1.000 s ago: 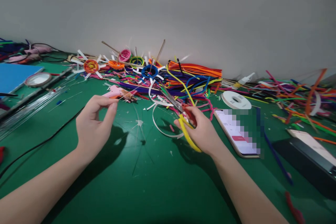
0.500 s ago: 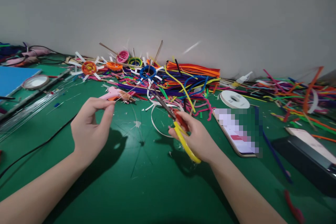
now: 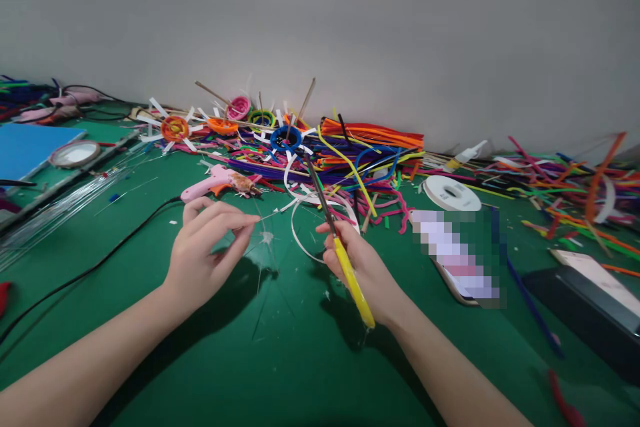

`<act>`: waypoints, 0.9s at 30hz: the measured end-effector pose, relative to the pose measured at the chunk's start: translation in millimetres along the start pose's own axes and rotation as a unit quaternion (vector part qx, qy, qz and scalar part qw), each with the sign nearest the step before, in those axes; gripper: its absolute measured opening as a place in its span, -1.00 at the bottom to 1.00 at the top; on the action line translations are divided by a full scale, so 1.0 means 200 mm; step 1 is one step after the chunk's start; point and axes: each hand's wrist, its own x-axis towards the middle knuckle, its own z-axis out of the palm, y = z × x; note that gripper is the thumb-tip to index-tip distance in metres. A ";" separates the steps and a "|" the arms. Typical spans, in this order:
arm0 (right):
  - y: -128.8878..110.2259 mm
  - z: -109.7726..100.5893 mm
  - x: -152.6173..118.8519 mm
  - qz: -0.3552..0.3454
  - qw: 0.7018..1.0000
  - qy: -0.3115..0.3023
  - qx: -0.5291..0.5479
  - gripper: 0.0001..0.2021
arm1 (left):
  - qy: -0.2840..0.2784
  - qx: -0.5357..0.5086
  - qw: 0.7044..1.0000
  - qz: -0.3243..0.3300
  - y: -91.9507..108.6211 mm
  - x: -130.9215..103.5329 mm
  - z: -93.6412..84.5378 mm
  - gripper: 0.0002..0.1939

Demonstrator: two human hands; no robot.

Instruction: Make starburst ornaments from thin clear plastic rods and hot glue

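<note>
My left hand (image 3: 207,250) pinches the end of a thin, clear strand (image 3: 270,215) between thumb and fingertips, just in front of a pink glue gun (image 3: 213,181). The strand runs right, toward the scissors, and its far end is hard to make out. My right hand (image 3: 357,263) is wrapped round scissors with yellow handles (image 3: 354,282), their dark blades pointing up and away. Under and behind the blades, loops of white strip (image 3: 300,240) lie on the green table (image 3: 280,373). Thin clear strands stand in a star shape between my hands.
Along the wall lie pipe cleaners (image 3: 373,130) and small woven wheels with white spokes (image 3: 175,128). At right are a white spool (image 3: 451,193), a phone (image 3: 450,260), a glue bottle (image 3: 465,157) and a dark case (image 3: 580,313). A black cord (image 3: 95,267) crosses the left side.
My left hand has moved right, toward the scissors, uncovering more of the glue gun. The scissors have turned in my right hand and their blades look closer together.
</note>
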 end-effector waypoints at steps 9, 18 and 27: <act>0.05 -0.01 0.01 0.017 0.997 0.068 -0.023 -0.68 | 0.032 0.010 0.999 0.012 -0.02 0.00 0.00 -0.79; 0.07 -0.01 0.01 0.004 0.994 0.101 -0.028 -0.70 | 0.108 -0.167 0.972 -0.125 -0.01 -0.01 0.01 -0.70; 0.06 0.00 0.01 0.010 0.995 0.100 -0.028 -0.68 | 0.071 -0.122 0.981 -0.134 0.01 -0.01 -0.01 -0.68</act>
